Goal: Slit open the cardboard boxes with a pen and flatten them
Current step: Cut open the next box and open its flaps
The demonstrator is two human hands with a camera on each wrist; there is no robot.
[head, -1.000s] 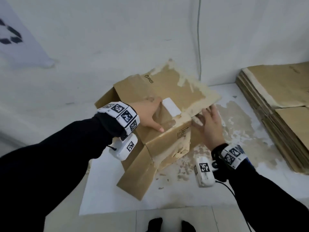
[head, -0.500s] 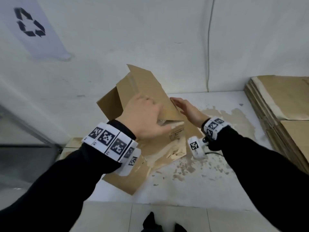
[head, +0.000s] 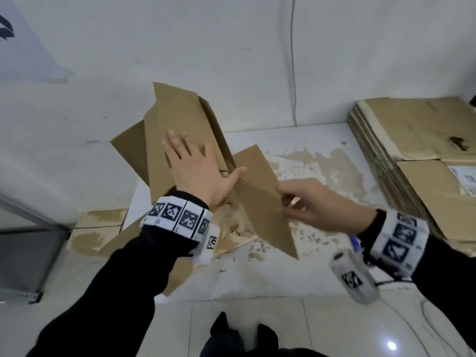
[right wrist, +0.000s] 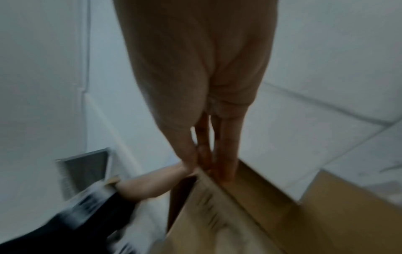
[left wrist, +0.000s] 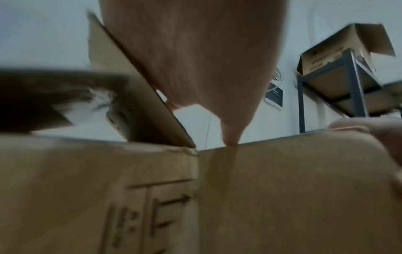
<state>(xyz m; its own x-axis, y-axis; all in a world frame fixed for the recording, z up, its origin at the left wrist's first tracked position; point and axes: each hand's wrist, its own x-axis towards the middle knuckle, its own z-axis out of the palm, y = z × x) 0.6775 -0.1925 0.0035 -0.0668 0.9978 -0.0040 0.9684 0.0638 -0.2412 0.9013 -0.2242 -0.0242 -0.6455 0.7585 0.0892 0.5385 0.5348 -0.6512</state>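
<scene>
From the head camera, a brown corrugated cardboard box point(head: 180, 130), half collapsed with flaps splayed, lies on a white table point(head: 296, 274) whose surface is peeled into tan patches. The left hand point(head: 198, 171) presses flat on the box's upper panel, fingers spread straight. Right of the box, the right hand point(head: 306, 202) pinches the edge of a long flap point(head: 260, 202). Further right of the box sits a stack of flattened cardboard point(head: 412, 135).

The left wrist camera shows blurred printed marks on the box wall point(left wrist: 152, 206), unreadable.

The right wrist camera shows fingers point(right wrist: 226, 154) closed on the flap's edge.
</scene>
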